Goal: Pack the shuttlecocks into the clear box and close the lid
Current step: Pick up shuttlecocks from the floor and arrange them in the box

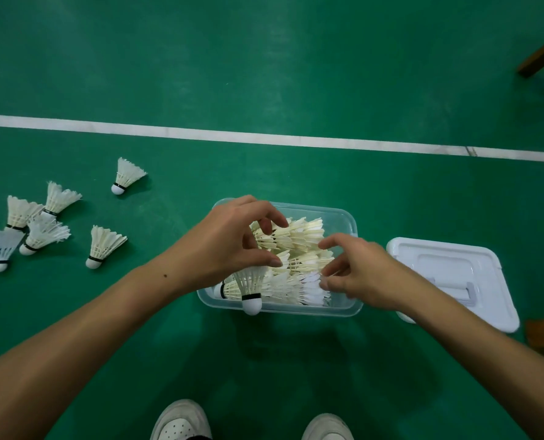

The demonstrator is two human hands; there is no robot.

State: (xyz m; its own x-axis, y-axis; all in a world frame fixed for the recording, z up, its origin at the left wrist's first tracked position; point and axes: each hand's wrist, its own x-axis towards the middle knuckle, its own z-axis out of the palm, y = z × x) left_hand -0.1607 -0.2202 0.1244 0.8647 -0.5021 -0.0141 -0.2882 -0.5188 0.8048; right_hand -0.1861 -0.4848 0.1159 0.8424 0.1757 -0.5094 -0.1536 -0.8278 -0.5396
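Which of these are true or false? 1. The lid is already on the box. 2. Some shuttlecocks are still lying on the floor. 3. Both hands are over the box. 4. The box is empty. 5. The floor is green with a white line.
1. False: the white lid lies on the floor beside the clear box, to its right.
2. True: six loose shuttlecocks lie to the left of the box.
3. True: the left hand and right hand are both above it.
4. False: it is heaped with shuttlecocks.
5. True: a white line crosses the green floor.
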